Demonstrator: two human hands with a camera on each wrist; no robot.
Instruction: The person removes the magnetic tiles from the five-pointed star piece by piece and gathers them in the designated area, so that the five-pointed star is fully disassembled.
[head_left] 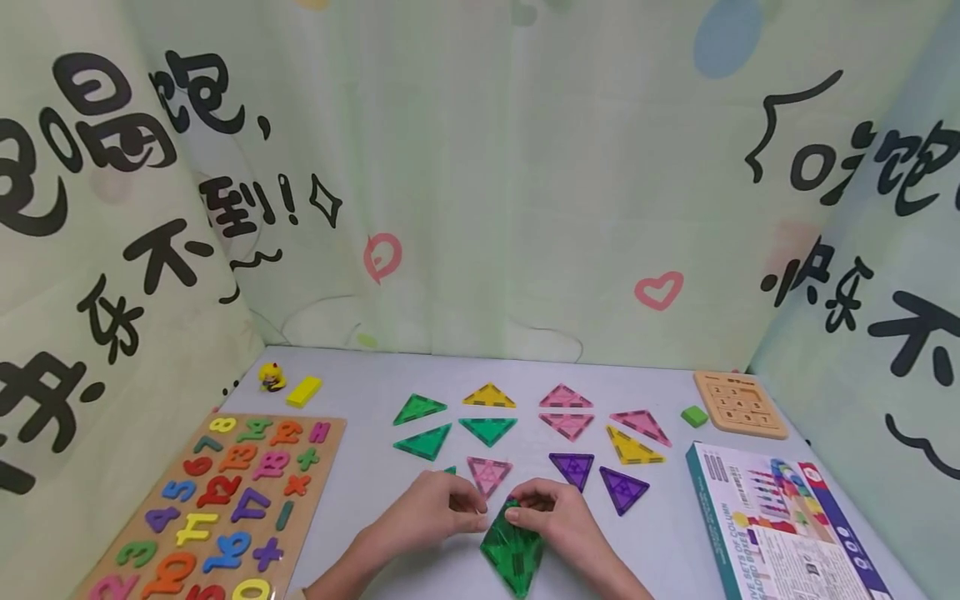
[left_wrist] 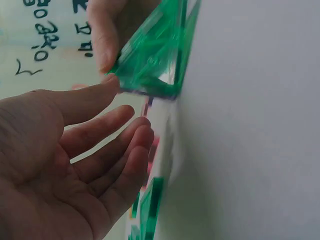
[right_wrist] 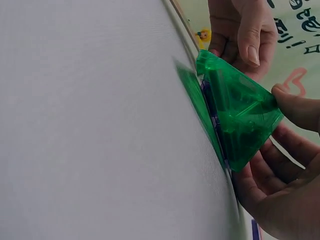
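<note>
at the near edge of a pale table (head_left: pixel 375 492), two bare hands meet over a green tile shape (head_left: pixel 513 552) built from translucent green triangle tiles. it stands just in front of the fingertips, its long axis running from the hands toward the viewer, with its narrow tip pointing at the near edge. in the right wrist view the green tile shape (right_wrist: pixel 235 112) rises off the table like a small tent, one tile tilted up and another lying flat under it.

the left hand (head_left: pixel 435 508) reaches in from the left; its fingers are loosely bent, and in the left wrist view the left hand (left_wrist: pixel 65 165) is open-palmed with only the thumb tip touching the shape's edge. the right hand (head_left: pixel 555 515) pinches the upper edge of the shape between thumb and fingers.

just beyond the hands lie a pink triangle (head_left: pixel 489 473) and two purple triangles (head_left: pixel 598 479). farther back, more flat triangles are spread out: green ones (head_left: pixel 450 425), a yellow one (head_left: pixel 489 396), pink ones (head_left: pixel 567 410) and a second yellow one (head_left: pixel 632 447).

to the left lies a wooden number puzzle board (head_left: pixel 217 512) with coloured digits. to the right lies a printed box (head_left: pixel 780 525). at the far side are a yellow block (head_left: pixel 303 391), a small yellow figure (head_left: pixel 272 377), a small green block (head_left: pixel 694 416) and a wooden slide puzzle (head_left: pixel 739 403). a pale curtain (head_left: pixel 480 183) with black lettering hangs behind.
</note>
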